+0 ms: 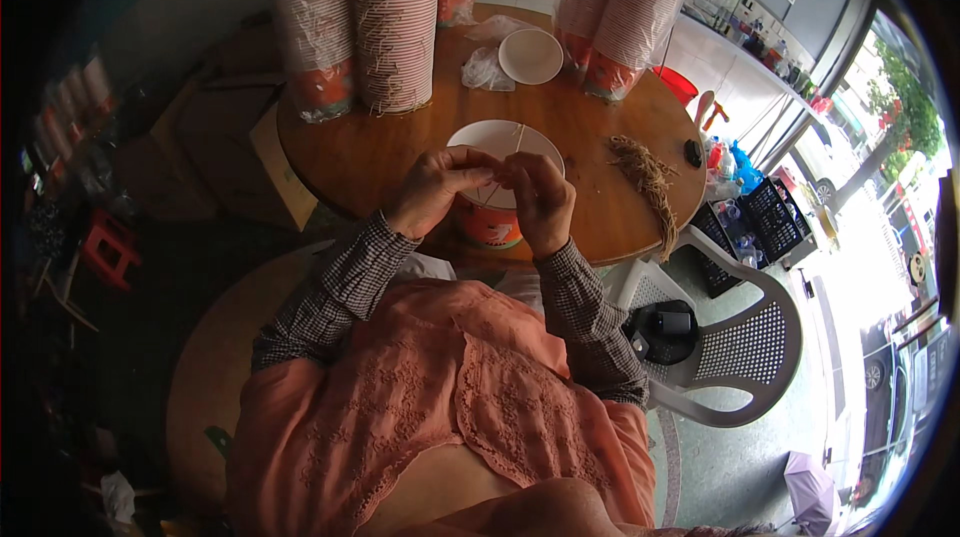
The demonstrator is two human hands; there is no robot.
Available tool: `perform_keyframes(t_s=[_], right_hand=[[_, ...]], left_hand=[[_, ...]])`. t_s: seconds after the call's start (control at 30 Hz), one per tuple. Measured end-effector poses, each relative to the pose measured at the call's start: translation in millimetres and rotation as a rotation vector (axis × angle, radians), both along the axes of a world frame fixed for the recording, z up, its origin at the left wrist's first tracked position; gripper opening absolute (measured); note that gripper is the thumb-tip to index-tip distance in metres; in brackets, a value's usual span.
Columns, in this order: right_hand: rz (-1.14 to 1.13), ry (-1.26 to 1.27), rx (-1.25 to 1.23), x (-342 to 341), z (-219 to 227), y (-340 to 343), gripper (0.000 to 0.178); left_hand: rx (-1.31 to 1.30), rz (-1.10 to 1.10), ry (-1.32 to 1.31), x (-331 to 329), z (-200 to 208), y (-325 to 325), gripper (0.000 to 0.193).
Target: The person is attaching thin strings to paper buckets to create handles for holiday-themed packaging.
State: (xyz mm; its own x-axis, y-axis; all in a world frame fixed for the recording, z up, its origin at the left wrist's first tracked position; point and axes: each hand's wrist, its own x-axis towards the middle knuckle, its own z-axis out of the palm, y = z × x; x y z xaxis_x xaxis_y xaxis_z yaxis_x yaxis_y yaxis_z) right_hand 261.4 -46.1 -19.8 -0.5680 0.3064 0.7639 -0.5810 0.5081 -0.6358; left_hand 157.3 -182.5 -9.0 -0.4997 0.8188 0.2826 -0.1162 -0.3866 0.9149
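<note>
A white paper bucket (492, 227) with an orange printed lower side stands at the near edge of the round wooden table. Above its mouth, both of my hands come together with fingertips pinched. A thin straw-coloured string (519, 137) runs up from between them across the bucket's far rim, and loose ends hang below the fingers. My left hand (432, 192) is closed on the string, thumb against the fingers. Beside it, my right hand (543, 199) also pinches the string. A bundle of the same straw strings (645, 177) lies on the table to the right.
Tall stacks of nested paper buckets (395, 27) stand at the back left, more plastic-wrapped stacks (640, 17) at the back right. Between them are a white bowl-like container (530, 57) and crumpled clear plastic (486, 71). A grey plastic chair (745, 337) stands right of the table.
</note>
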Motion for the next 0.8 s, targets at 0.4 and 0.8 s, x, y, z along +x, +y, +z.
perform_keyframes(t_s=[0.4,0.8], right_hand=[[0.030,-0.064,-0.022,1,-2,2,0.009],[0.020,-0.106,-0.033,4,1,3,0.012]], left_hand=[[-0.021,0.100,0.110,9,-1,-1,0.019],[0.055,0.319,0.347,17,-12,10,0.019]])
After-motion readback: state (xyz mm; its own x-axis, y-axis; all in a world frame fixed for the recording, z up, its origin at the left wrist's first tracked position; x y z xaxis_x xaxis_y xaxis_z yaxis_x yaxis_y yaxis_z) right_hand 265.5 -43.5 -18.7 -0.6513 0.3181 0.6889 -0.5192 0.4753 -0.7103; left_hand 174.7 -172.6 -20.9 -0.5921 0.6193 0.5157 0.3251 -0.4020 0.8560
